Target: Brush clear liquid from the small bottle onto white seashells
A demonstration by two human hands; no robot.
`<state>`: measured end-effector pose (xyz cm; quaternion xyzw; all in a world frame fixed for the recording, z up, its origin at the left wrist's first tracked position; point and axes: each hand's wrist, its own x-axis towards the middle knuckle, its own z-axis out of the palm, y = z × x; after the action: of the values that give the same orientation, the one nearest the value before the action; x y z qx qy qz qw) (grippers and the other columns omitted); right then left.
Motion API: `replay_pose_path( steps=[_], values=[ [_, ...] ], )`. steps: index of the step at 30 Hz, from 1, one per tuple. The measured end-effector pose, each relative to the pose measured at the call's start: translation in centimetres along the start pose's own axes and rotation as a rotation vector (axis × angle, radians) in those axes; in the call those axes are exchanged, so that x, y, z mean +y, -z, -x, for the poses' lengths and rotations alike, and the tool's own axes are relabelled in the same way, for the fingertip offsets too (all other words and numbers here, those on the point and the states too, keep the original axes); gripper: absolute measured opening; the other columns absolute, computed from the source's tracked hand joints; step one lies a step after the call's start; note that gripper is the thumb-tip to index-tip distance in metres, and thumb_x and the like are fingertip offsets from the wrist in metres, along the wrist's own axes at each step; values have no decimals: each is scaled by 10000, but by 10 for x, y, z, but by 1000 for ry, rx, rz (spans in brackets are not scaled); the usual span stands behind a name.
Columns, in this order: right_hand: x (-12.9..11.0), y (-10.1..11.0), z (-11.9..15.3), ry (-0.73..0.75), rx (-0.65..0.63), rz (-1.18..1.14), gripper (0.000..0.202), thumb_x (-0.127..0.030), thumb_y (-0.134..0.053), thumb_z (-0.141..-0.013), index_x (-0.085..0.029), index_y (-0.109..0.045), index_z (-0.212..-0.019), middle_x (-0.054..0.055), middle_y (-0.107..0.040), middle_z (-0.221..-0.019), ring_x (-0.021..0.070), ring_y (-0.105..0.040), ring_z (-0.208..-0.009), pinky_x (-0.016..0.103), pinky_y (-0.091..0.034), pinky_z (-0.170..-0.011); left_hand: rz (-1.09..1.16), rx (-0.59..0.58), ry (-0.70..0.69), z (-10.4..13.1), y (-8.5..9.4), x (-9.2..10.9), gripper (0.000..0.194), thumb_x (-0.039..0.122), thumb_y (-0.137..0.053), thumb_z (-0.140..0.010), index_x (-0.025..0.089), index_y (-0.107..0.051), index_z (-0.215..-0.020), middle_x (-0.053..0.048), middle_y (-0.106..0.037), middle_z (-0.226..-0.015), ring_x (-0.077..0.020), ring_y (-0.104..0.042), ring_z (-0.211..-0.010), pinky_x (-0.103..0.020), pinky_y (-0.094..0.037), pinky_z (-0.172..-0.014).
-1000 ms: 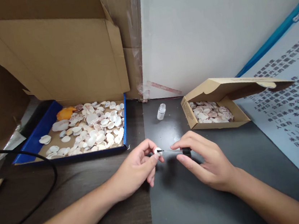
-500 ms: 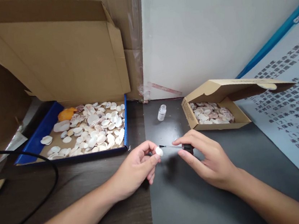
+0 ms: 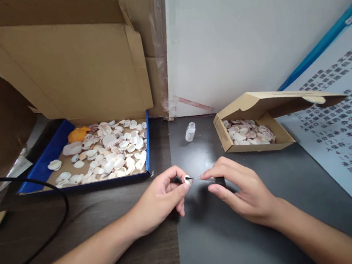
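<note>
Between thumb and fingers, my left hand (image 3: 161,200) pinches a small white shell (image 3: 187,181). My right hand (image 3: 245,190) holds a thin brush by its black cap (image 3: 220,181), the index finger lying along the stem. The dark brush tip (image 3: 188,178) rests against the shell's face. Behind the hands, a small open glass bottle (image 3: 190,132) with a white label stands upright on the dark grey mat (image 3: 216,247).
A blue-edged box (image 3: 147,146) of shells, lid raised, lies at the left. At the right is a smaller cardboard box (image 3: 224,136) with shells. A black cable (image 3: 63,205) curves at the far left. A printed sheet (image 3: 335,146) lies at the right.
My right hand has shifted slightly, and the brush tip has moved left from the shell's edge onto its face. The shell has turned a little in my left hand.
</note>
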<state>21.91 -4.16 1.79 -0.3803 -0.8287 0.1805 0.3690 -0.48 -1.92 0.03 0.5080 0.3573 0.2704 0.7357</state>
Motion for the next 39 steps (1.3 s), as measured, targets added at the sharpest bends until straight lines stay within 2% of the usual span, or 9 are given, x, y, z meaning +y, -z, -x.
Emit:
replay_pose_path(
  steps=[4,8,12,16,21,25,30,35,39],
  values=[
    [1,-1,0,-37,22,1,133,-238,-565,-987,-200,-647,-1085,59,-662,-862,161,-639,-704,254,-515,-562,44,-1,-20,0,-1,1,367,462,-716,-841,189,-471,-823,35,-570,-849,-36,-506,-472,-226,-491,-502],
    [-1,0,0,25,-37,-19,142,-240,-548,-994,-202,-650,-1086,44,-653,-831,154,-628,-673,264,-522,-583,8,-16,-3,-1,0,0,341,462,-689,-865,202,-469,-855,74,-532,-640,-68,-510,-463,-206,-449,-493],
    [-2,0,0,-36,1,37,129,-223,-556,-990,-193,-649,-1074,49,-648,-849,143,-617,-655,254,-503,-562,4,-24,-5,0,0,0,322,470,-649,-893,210,-460,-876,106,-467,-520,-80,-485,-452,-209,-452,-513],
    [-2,0,0,18,-24,-5,138,-220,-563,-988,-193,-643,-1096,43,-638,-852,141,-616,-668,257,-512,-584,-4,-31,3,0,0,1,342,499,-639,-888,215,-447,-887,105,-481,-511,-82,-475,-447,-207,-443,-508],
    [-2,0,0,-56,0,46,122,-213,-569,-986,-190,-652,-1072,37,-632,-855,128,-592,-631,265,-498,-585,17,-23,21,0,1,1,356,507,-649,-877,212,-450,-893,90,-529,-603,-65,-464,-435,-214,-451,-497],
    [-2,0,0,-1,-17,6,135,-204,-569,-984,-192,-647,-1093,36,-635,-863,130,-604,-654,258,-502,-594,23,-22,23,-1,2,0,332,479,-643,-889,211,-446,-899,95,-522,-618,-60,-474,-432,-204,-440,-488],
    [-1,0,1,-40,18,55,121,-205,-575,-984,-188,-650,-1077,35,-627,-859,124,-594,-637,256,-493,-585,22,-18,15,-1,2,-1,342,487,-644,-883,203,-453,-895,74,-565,-685,-46,-460,-435,-197,-428,-475],
    [-1,0,1,6,-17,22,134,-201,-574,-984,-193,-645,-1098,30,-621,-862,123,-599,-652,250,-500,-597,12,-30,16,-1,2,-2,326,483,-627,-896,214,-442,-905,110,-477,-526,-69,-441,-428,-194,-422,-481],
    [-2,0,1,-41,15,40,129,-200,-577,-983,-194,-647,-1091,31,-615,-870,115,-588,-638,248,-494,-590,30,-18,8,-1,2,0,336,480,-648,-879,208,-452,-895,92,-530,-590,-59,-446,-427,-202,-448,-477]
  ],
)
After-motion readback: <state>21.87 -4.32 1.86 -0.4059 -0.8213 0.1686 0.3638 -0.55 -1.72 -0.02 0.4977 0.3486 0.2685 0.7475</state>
